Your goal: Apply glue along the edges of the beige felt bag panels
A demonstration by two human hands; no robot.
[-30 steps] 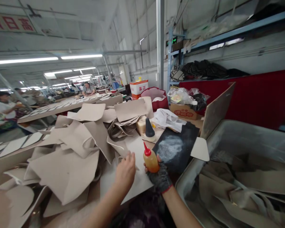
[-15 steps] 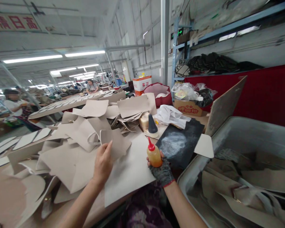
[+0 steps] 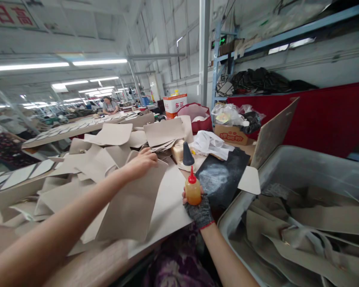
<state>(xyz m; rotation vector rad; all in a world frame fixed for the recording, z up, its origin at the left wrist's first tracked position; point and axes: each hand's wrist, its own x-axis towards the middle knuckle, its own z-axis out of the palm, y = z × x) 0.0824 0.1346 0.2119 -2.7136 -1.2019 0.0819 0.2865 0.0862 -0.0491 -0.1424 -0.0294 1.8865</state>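
Observation:
My left hand (image 3: 143, 162) pinches the top edge of a large beige leather-like panel (image 3: 131, 207), which hangs tilted over the worktable; the fingertips are partly hidden. A grey fingerless knit glove covers my right hand (image 3: 199, 207), whose fingers wrap round a squeeze bottle (image 3: 193, 193) of amber liquid with a red nozzle, held upright. Under the panel lies a white sheet (image 3: 170, 207). A heap of similar beige pieces (image 3: 62, 195) spreads to the left. Just beyond the bottle stands a dark cone (image 3: 188, 154) on a pale base.
At the right, a grey plastic bin (image 3: 311, 163) holds beige pieces with straps. A black sheet with whitish smears (image 3: 218, 179) lies near it, with a white plastic bag (image 3: 211, 144) behind. An upright board (image 3: 273, 131) leans at the bin's edge. Another person (image 3: 110, 106) works farther back.
My left hand has moved forward and right, raising a beige panel that now hangs more fully in view. The bottle in my right hand has stayed nearly in place, now more upright.

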